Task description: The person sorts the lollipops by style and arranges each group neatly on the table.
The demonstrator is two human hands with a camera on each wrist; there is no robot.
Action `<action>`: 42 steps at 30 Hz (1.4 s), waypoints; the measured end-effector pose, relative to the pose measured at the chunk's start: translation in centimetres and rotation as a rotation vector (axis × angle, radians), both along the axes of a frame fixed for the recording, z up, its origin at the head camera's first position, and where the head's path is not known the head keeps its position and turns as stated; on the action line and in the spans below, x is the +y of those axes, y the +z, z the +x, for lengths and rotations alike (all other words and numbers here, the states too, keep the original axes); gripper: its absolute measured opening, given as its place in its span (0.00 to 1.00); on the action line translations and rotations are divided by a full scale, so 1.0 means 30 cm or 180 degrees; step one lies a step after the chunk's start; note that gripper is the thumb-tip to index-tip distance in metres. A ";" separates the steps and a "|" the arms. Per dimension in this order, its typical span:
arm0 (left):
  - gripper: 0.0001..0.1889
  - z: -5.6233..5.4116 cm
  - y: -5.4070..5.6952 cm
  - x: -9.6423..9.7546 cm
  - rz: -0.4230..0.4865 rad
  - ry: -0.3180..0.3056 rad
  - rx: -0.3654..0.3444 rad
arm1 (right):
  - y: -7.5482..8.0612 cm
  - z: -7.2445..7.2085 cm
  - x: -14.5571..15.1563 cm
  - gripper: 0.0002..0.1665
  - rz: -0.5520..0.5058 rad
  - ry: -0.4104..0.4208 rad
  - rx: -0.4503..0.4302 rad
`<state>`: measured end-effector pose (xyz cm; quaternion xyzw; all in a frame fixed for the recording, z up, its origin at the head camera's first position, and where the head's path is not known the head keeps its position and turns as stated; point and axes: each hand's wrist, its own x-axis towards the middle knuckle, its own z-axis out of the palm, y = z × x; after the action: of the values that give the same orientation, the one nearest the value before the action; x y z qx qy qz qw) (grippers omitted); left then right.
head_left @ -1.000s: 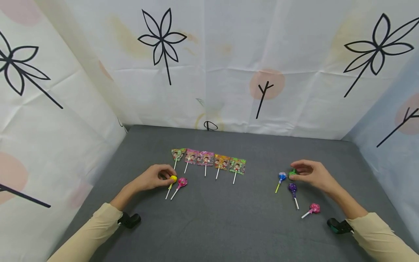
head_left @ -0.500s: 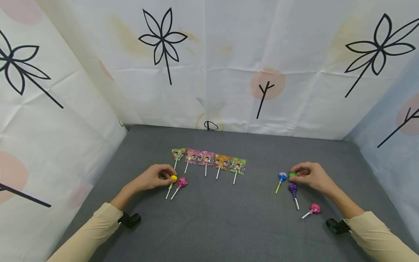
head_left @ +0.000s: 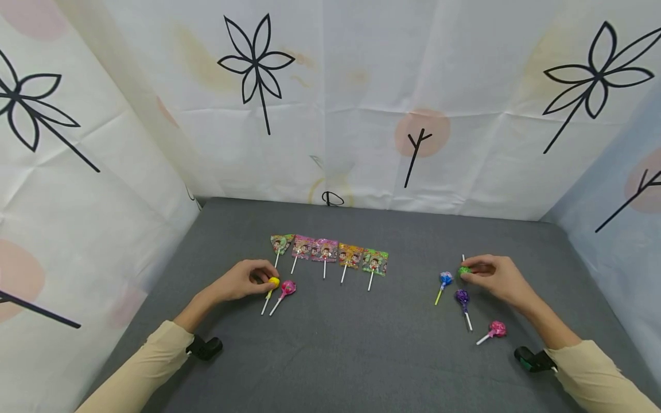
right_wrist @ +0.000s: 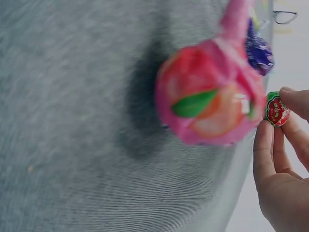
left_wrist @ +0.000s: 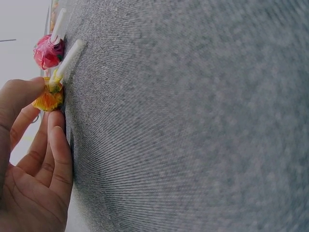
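- Nearest on the grey table [head_left: 361, 361], I see a pink lollipop [head_left: 497, 328], with a purple lollipop [head_left: 462, 296] just beyond.
- At left, I see the left hand [head_left: 248, 279] pinching a yellow lollipop [head_left: 273, 281] beside a magenta lollipop [head_left: 287, 287].
- At right, the right hand [head_left: 493, 277] pinches a green lollipop [head_left: 465, 271], near a blue lollipop [head_left: 446, 278].
- Farther off, I see five flat-wrapped lollipops [head_left: 325, 250] in a row before the patterned cloth [head_left: 351, 74].
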<state>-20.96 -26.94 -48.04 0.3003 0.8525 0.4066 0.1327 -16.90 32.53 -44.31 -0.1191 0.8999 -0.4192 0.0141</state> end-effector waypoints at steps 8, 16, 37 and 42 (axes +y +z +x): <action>0.08 0.000 -0.006 -0.004 0.0032 -0.0022 -0.0010 | 0.030 0.015 0.003 0.18 -0.0304 -0.0178 -0.0053; 0.08 -0.002 -0.001 0.000 0.0008 0.0019 -0.0022 | 0.032 0.030 -0.004 0.18 -0.0981 -0.0035 -0.0105; 0.08 0.004 -0.005 0.002 -0.0011 0.0057 0.0029 | 0.013 0.024 -0.104 0.16 -0.1966 0.0476 -0.0275; 0.08 0.004 -0.010 0.004 -0.0029 0.0088 0.0038 | 0.004 0.026 -0.125 0.17 -0.1973 0.0395 -0.0336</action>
<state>-20.83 -26.83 -48.33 0.2904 0.8592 0.4027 0.1233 -16.11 28.78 -44.18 -0.1504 0.7185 -0.6773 0.0493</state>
